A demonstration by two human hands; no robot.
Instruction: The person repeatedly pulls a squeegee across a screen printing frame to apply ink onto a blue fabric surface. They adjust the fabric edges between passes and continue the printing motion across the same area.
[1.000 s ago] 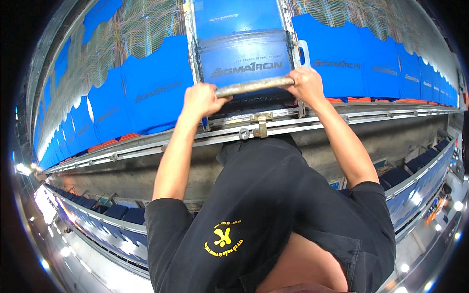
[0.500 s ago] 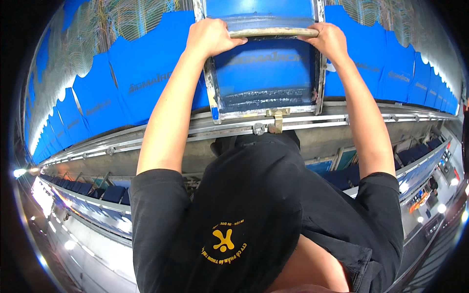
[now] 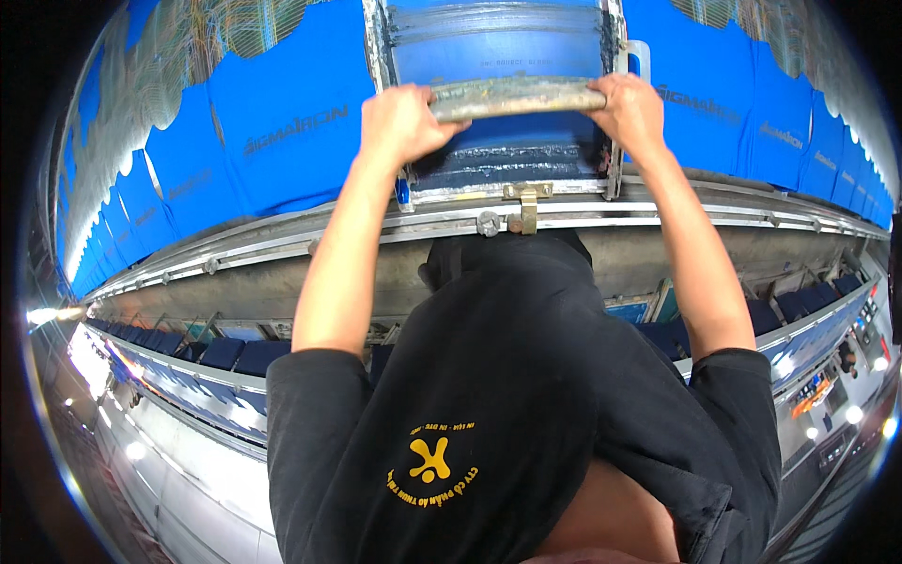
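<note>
Two hands on one bar | left hand [image 3: 402,120] clamped on worn metal bar's [image 3: 515,96] left end | right hand [image 3: 631,111] on right end | bar crosses blue framed panel [image 3: 498,47] above rail [image 3: 376,233]

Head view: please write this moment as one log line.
left hand: grips squeegee bar | right hand: grips same bar | bar: on blue screen inside metal frame
</note>
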